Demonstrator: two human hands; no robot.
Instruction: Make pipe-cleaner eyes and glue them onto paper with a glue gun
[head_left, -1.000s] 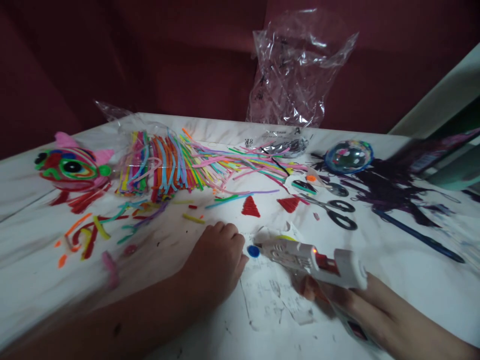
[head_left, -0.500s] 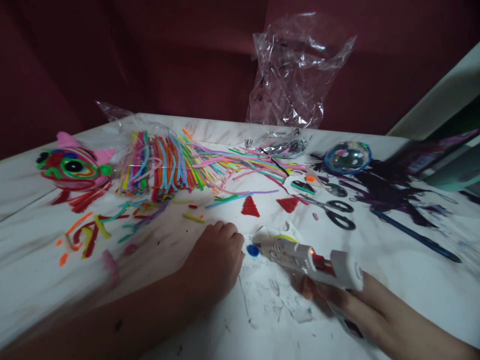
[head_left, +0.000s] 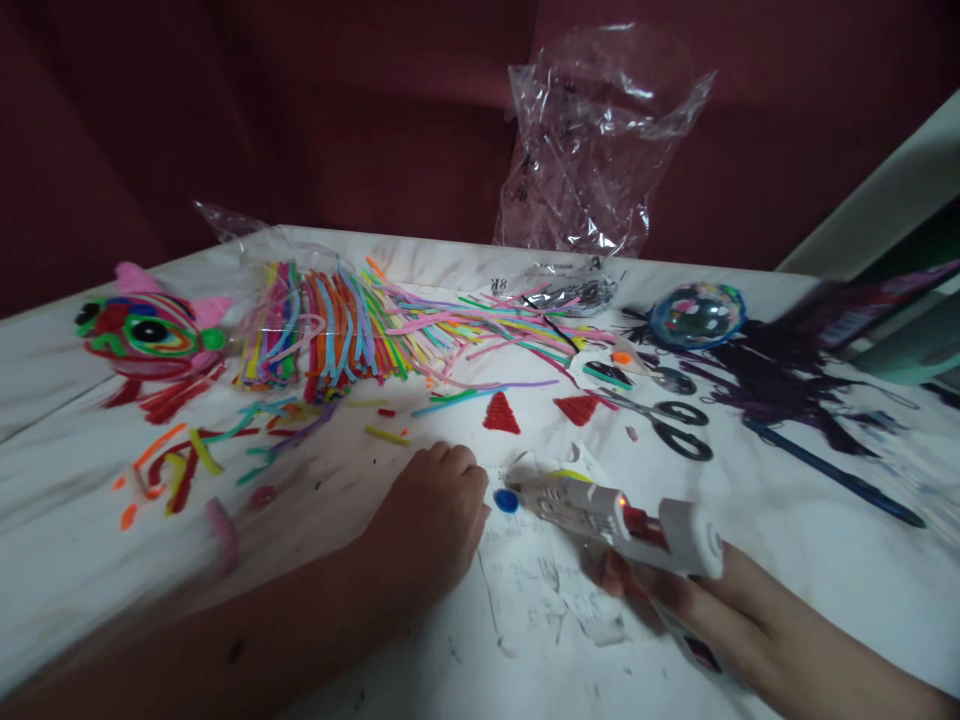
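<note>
My right hand grips a white glue gun with a small orange light lit on it. Its nozzle points left, right by the upper edge of a small blue disc. Under both lies a crumpled sheet of white paper with writing. Just left of the disc, my left hand rests with fingers curled closed; whatever they hold, if anything, is hidden. A yellow piece shows behind the gun. Two red triangles lie a little beyond the hands.
Scissors and a dark blue pen lie to the right, near a clear decorated dome. Colourful pipe cleaners spread across the back. A fuzzy multicoloured figure stands far left, with cut scraps before it. A clear plastic bag stands behind.
Hardly anything differs. The glue gun's nozzle has shifted very slightly up and left beside the blue disc; my left hand stays in place.
</note>
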